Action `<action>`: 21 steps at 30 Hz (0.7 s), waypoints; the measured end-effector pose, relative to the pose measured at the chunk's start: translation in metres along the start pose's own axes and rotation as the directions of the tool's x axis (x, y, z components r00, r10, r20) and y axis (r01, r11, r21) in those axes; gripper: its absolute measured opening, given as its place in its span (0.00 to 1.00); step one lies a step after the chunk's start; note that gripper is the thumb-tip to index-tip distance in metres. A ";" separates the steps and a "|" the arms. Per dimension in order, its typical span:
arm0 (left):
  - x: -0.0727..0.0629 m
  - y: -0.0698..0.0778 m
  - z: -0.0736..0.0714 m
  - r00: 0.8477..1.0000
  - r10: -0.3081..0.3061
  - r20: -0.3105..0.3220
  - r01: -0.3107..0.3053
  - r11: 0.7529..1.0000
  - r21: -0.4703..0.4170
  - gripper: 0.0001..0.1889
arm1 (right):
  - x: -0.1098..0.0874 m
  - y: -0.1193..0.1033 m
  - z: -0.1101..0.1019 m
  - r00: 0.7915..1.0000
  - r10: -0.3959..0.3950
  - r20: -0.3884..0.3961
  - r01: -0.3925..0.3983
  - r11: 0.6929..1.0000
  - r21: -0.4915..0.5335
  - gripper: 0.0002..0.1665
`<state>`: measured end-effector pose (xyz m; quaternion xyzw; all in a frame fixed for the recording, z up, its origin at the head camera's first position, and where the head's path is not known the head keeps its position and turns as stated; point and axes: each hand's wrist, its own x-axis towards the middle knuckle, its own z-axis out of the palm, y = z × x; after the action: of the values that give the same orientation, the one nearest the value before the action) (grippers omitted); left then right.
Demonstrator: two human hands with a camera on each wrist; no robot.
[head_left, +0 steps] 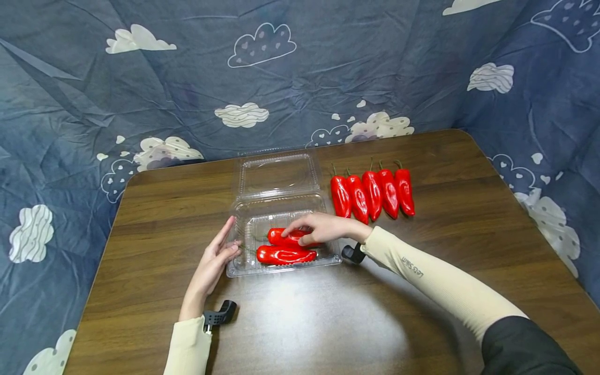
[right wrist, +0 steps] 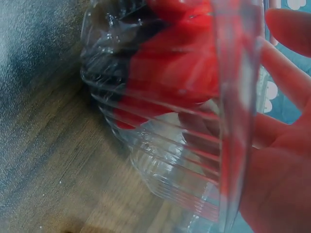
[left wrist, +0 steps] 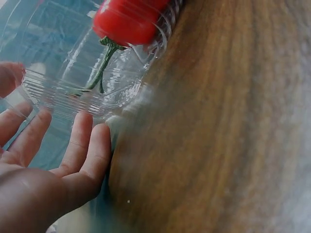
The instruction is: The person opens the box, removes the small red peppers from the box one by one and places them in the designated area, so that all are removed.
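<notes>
A clear plastic clamshell box lies on the table with its lid folded back. Inside its tray are two red peppers: the nearer pepper lies sideways, stem to the left. Behind it, my right hand holds the second pepper from above, thumb on the near side. The right wrist view shows this hand partly through the ribbed wall. At the box's left side, my left hand touches the wall with fairly straight fingers. A green stem shows through the plastic there.
Several red peppers stand in a row right of the box, stems toward the back. The brown wooden table meets a blue cloud-patterned cloth behind. Black wrist cameras are worn on both wrists.
</notes>
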<state>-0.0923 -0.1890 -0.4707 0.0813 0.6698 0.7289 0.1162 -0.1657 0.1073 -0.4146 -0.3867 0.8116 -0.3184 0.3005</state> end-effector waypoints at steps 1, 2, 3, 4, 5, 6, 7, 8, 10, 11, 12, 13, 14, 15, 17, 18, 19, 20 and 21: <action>0.000 0.000 0.000 1.000 0.000 0.000 0.000 1.000 -0.003 0.34 | 0.000 0.000 0.000 1.000 -0.003 0.001 0.003 1.000 -0.006 0.23; 0.000 0.000 0.000 1.000 0.001 0.001 -0.001 1.000 -0.006 0.34 | 0.000 0.000 0.000 1.000 -0.003 0.001 0.003 1.000 -0.012 0.23; 0.000 -0.001 0.000 1.000 0.001 0.001 -0.001 1.000 -0.008 0.35 | -0.001 -0.001 0.000 1.000 -0.003 0.002 0.003 1.000 -0.014 0.23; 0.000 -0.001 0.000 1.000 0.001 0.000 -0.001 1.000 -0.010 0.35 | -0.001 0.000 0.000 1.000 -0.005 0.003 0.005 1.000 -0.014 0.23; 0.000 -0.001 0.001 1.000 0.004 0.001 -0.004 1.000 -0.009 0.34 | 0.000 0.000 0.000 1.000 -0.006 0.003 0.006 1.000 -0.012 0.22; 0.000 -0.001 0.001 1.000 0.004 0.000 -0.004 1.000 -0.010 0.34 | 0.000 0.000 0.000 1.000 -0.007 0.003 0.007 1.000 -0.010 0.22; 0.000 -0.001 0.001 1.000 0.004 -0.001 -0.004 1.000 -0.010 0.34 | 0.000 0.000 0.001 1.000 -0.009 0.002 0.009 1.000 -0.007 0.22; 0.000 0.000 0.001 1.000 0.006 0.000 -0.006 1.000 -0.009 0.34 | 0.000 0.000 0.001 1.000 -0.011 0.002 0.011 1.000 -0.005 0.22; 0.000 0.000 0.002 1.000 0.004 -0.003 -0.004 1.000 -0.008 0.35 | 0.000 0.000 0.001 1.000 -0.013 0.002 0.013 1.000 0.002 0.22; -0.001 0.000 0.002 1.000 0.004 -0.004 -0.004 1.000 -0.007 0.35 | 0.000 0.000 0.001 1.000 -0.011 0.002 0.011 1.000 0.006 0.22; -0.001 0.000 0.002 1.000 0.000 -0.007 0.000 1.000 -0.009 0.35 | 0.000 0.000 0.001 1.000 -0.009 0.004 0.009 1.000 0.012 0.22; -0.001 0.000 0.002 1.000 0.000 -0.007 0.000 1.000 -0.008 0.35 | -0.001 -0.001 0.001 1.000 -0.008 0.005 0.008 1.000 0.017 0.23; -0.001 0.000 0.002 1.000 -0.001 -0.007 0.001 1.000 -0.008 0.35 | -0.001 -0.001 0.001 1.000 -0.006 0.006 0.006 1.000 0.022 0.23; -0.001 0.000 0.002 1.000 -0.002 -0.009 0.002 1.000 -0.009 0.35 | -0.001 -0.001 0.001 1.000 -0.002 0.006 0.002 1.000 0.028 0.23; 0.000 0.000 0.002 1.000 -0.002 -0.009 0.002 1.000 -0.009 0.35 | -0.002 -0.001 0.001 1.000 -0.003 0.006 0.003 0.999 0.038 0.22; 0.000 0.000 0.002 1.000 -0.002 -0.008 0.002 1.000 -0.009 0.35 | -0.002 -0.001 0.001 1.000 -0.005 0.007 0.004 0.999 0.043 0.22; 0.000 0.000 0.002 1.000 -0.001 -0.008 0.001 1.000 -0.009 0.35 | -0.002 -0.001 0.001 1.000 -0.007 0.005 0.006 0.999 0.046 0.22; 0.000 0.000 0.002 1.000 -0.001 -0.008 0.001 1.000 -0.009 0.35 | -0.002 0.000 0.001 1.000 -0.007 0.004 0.006 0.999 0.051 0.22; 0.000 0.000 0.002 1.000 -0.001 -0.007 0.001 1.000 -0.008 0.35 | -0.002 0.000 0.001 1.000 -0.007 0.003 0.006 0.998 0.058 0.22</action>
<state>-0.0916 -0.1868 -0.4708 0.0779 0.6672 0.7319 0.1143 -0.1635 0.1088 -0.4147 -0.3810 0.8004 -0.3420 0.3119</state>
